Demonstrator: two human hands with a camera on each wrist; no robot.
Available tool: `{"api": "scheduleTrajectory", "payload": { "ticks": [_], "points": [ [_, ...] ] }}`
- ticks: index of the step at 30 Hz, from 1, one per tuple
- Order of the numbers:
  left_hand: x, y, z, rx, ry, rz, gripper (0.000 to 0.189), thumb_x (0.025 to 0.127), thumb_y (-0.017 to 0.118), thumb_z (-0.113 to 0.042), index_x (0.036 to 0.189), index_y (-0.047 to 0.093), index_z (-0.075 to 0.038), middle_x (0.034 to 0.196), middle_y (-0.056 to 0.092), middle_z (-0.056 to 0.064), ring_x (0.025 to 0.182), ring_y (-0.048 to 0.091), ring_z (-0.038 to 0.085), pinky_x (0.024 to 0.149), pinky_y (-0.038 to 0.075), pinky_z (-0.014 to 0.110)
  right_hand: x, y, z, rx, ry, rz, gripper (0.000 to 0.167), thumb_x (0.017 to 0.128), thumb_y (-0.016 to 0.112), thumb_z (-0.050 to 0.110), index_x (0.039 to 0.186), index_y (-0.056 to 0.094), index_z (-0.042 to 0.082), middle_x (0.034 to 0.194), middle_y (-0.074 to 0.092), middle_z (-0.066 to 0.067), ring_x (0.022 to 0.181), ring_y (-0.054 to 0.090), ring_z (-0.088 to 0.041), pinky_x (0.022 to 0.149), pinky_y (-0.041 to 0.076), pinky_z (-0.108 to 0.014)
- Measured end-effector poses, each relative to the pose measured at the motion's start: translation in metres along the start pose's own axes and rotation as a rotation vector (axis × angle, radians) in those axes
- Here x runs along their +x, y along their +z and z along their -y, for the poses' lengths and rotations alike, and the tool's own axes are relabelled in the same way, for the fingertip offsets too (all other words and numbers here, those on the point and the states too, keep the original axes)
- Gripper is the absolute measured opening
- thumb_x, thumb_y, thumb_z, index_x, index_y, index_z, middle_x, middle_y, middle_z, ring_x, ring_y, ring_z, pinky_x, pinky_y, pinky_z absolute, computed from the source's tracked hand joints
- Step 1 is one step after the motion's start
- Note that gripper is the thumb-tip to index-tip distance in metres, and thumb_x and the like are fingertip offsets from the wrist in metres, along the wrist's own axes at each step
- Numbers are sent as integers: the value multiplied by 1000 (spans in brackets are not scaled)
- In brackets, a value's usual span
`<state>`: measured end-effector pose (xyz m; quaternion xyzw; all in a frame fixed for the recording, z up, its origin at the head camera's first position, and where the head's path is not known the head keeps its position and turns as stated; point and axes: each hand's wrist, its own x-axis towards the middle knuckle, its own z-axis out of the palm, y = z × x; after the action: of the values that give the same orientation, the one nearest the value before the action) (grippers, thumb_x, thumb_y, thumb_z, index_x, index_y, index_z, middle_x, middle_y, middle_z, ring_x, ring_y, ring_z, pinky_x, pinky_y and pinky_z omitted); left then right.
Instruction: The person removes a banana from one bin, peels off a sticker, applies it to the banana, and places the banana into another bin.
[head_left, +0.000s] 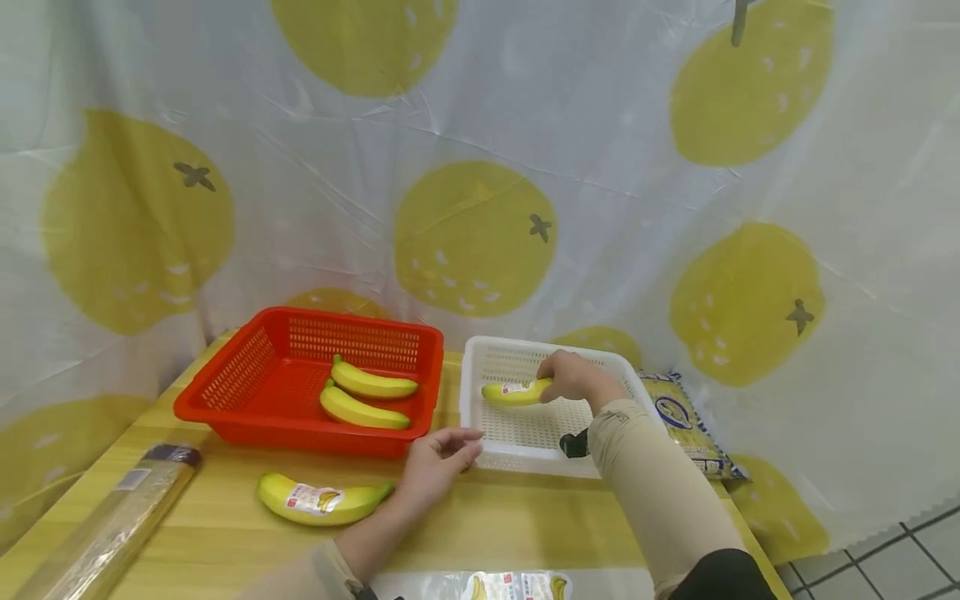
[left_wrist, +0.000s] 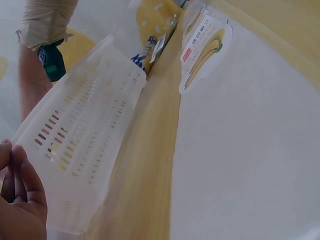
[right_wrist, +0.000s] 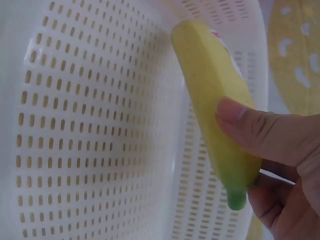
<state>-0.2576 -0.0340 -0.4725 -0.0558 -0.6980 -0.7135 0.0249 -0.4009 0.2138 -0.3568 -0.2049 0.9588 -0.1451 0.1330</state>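
Note:
My right hand [head_left: 573,377] grips a yellow banana [right_wrist: 212,95] by its green-tipped end, thumb on one side and fingers behind. A white label shows on that banana, which is inside the white basket [head_left: 480,460], above its slotted floor in the right wrist view. At the basket's near left corner, my left hand [head_left: 438,467] pinches the rim between thumb and fingers. On the table left of that hand lies a labelled banana [head_left: 341,502]. Two more bananas, the upper one [head_left: 371,382] and the lower one [head_left: 363,410], lie in the red basket [head_left: 300,435].
A sheet with banana stickers [head_left: 495,586] lies at the table's front edge. A long clear-wrapped roll [head_left: 112,529] rests at the left. Behind the white basket's right side is a yellow packet [head_left: 686,421]. A lemon-print curtain [head_left: 600,250] hangs behind the table.

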Motion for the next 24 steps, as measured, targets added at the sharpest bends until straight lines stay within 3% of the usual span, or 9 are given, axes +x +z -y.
{"api": "scheduleTrajectory", "payload": {
  "ticks": [6, 10, 16, 24],
  "points": [
    [-1, 2, 1, -18, -7, -25, 23, 91, 79, -14, 112, 77, -4, 86, 69, 7, 80, 69, 27, 73, 60, 30, 10, 12, -6, -45, 0, 28, 37, 87, 83, 12, 123, 74, 6, 123, 72, -8, 114, 66, -27, 96, 55, -45],
    [-1, 5, 0, -35, -29, -11, 23, 91, 79, -12, 112, 77, -4, 86, 70, 7, 77, 67, 20, 71, 58, 25, 13, 18, -11, -61, 53, 47, 32, 85, 85, 12, 116, 77, 10, 113, 74, -2, 102, 65, -19, 92, 55, -42],
    [-2, 6, -3, -48, -24, -3, 22, 92, 78, -13, 113, 77, -6, 88, 70, 7, 76, 65, 15, 71, 57, 22, 22, 29, -20, -59, 43, 33, 21, 80, 86, 7, 99, 78, 9, 93, 72, 1, 84, 60, -16, 82, 53, -37],
    [-1, 3, -3, -84, -34, 2, 24, 92, 78, -13, 114, 77, -5, 89, 71, 8, 79, 67, 18, 72, 57, 22, 45, 45, -36, -140, 34, -59, 29, 79, 86, 1, 107, 79, 6, 117, 74, -8, 105, 65, -25, 98, 53, -45]
  ]
}}
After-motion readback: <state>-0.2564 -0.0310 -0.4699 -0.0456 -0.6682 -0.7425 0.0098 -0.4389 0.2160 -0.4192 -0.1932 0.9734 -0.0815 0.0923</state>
